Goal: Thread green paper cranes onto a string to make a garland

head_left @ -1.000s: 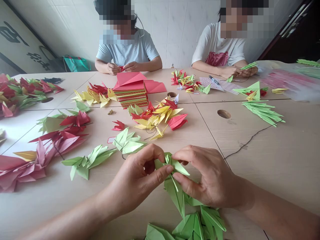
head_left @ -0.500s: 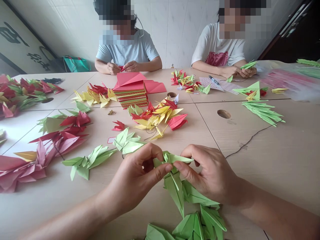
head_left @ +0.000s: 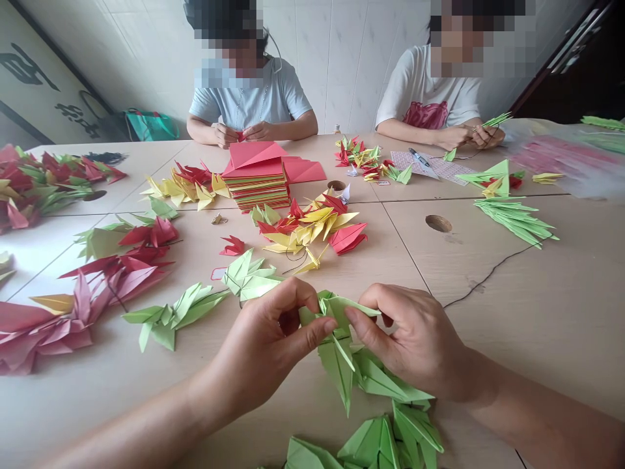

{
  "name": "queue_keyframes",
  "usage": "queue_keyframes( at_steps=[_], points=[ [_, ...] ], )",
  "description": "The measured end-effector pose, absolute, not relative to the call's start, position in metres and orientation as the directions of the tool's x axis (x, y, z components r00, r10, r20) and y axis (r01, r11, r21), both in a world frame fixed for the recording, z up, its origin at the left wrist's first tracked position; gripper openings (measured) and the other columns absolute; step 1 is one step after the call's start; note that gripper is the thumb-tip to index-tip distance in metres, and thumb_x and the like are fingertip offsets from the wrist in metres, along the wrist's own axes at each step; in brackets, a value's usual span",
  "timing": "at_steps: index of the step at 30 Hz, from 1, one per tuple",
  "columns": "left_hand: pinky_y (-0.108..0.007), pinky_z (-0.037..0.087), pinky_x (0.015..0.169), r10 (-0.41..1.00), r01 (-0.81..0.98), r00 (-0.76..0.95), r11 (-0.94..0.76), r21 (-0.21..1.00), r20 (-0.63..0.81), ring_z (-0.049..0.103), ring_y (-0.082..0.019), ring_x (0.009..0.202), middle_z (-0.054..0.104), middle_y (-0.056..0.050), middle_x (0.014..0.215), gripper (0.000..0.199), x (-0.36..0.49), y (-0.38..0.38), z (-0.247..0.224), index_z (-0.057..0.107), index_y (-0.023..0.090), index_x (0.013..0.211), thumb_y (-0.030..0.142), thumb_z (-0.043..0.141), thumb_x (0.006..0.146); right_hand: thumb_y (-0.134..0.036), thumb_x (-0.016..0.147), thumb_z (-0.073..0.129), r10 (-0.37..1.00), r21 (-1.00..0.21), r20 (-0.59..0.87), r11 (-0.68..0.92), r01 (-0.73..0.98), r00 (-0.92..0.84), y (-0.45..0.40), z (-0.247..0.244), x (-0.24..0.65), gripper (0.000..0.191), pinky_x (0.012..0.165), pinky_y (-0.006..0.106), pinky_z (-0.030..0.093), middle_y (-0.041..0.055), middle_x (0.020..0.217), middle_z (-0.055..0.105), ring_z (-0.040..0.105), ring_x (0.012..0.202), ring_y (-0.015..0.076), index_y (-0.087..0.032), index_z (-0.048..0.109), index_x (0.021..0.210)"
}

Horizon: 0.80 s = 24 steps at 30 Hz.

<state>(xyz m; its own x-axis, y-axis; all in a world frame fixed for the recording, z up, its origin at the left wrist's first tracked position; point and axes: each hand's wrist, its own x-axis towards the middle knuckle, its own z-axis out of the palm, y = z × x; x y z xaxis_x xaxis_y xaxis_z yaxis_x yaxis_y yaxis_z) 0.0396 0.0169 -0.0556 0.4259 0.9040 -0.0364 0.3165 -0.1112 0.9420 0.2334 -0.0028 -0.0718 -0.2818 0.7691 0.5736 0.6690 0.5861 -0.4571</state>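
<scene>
Between my hands is a green origami crane (head_left: 336,326), its folded paper partly hidden by my fingers. My left hand (head_left: 273,339) pinches its left side between thumb and forefinger. On the other side, my right hand (head_left: 410,339) grips the pointed flap that sticks out to the right. Below and touching it hang more green folded pieces, and a bunch of green folded cranes (head_left: 374,443) lies at the near edge of the view. To the left of my hands rest light green cranes (head_left: 173,312) joined by a dark string.
A stack of coloured paper (head_left: 256,185) stands mid-table, beside red and yellow cranes (head_left: 312,225). Pink folded pieces (head_left: 63,332) lie at left. Green folded strips (head_left: 515,221) and a black string (head_left: 488,277) are at right. Two people (head_left: 251,98) sit opposite, handling paper.
My right thumb and fingers have shifted slightly right along the green flap, which now looks more spread. My left hand keeps its pinch.
</scene>
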Motion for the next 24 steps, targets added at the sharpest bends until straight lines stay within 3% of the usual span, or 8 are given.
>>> queue_keyframes(
  at_steps=[6,9,15,24],
  points=[
    [-0.021,0.024,0.047,0.908,0.231,0.414,-0.046,0.972,-0.055,0.028,-0.009,0.053,0.032,0.009,0.057,0.024,0.0391,0.0184,-0.0578,0.046,0.021,0.076,0.034,0.064,0.085,-0.022,0.09,0.057,0.83,-0.576,0.508,0.526,0.626,-0.229,-0.0031,-0.0672,0.2326,0.031,0.044,0.02,0.029,-0.0081,0.051,0.041,0.035,0.044,0.0063,-0.02,0.041,0.064],
    [-0.022,0.03,0.052,0.907,0.105,0.411,0.056,0.993,-0.094,0.037,-0.01,0.059,0.042,0.007,0.062,0.023,0.0374,0.0217,-0.0594,0.047,0.022,0.081,0.036,0.064,0.087,-0.028,0.091,0.06,0.874,-0.694,0.39,0.486,0.532,-0.29,-0.0026,-0.067,0.2339,0.027,0.048,0.018,0.035,-0.0066,0.058,0.052,0.044,0.05,0.0063,-0.019,0.049,0.068],
    [-0.024,0.039,0.06,0.922,0.002,0.373,0.111,0.994,-0.104,0.051,-0.013,0.068,0.053,0.004,0.07,0.022,0.0359,0.025,-0.0585,0.048,0.022,0.083,0.035,0.066,0.087,-0.031,0.089,0.065,0.866,-0.747,0.281,0.467,0.472,-0.413,-0.0012,-0.0683,0.2329,0.02,0.064,0.024,0.043,-0.0014,0.074,0.06,0.056,0.072,0.0125,-0.018,0.057,0.076],
    [-0.018,0.041,0.053,0.918,0.026,0.394,0.035,0.999,-0.043,0.047,-0.008,0.061,0.054,0.005,0.074,0.016,0.0382,0.0244,-0.0596,0.049,0.022,0.087,0.034,0.058,0.093,-0.029,0.093,0.054,0.926,-0.918,0.033,0.176,0.354,-0.375,-0.0011,-0.0643,0.2327,0.023,0.05,0.021,0.038,-0.0032,0.066,0.048,0.044,0.058,0.0104,-0.019,0.051,0.073]
  ],
)
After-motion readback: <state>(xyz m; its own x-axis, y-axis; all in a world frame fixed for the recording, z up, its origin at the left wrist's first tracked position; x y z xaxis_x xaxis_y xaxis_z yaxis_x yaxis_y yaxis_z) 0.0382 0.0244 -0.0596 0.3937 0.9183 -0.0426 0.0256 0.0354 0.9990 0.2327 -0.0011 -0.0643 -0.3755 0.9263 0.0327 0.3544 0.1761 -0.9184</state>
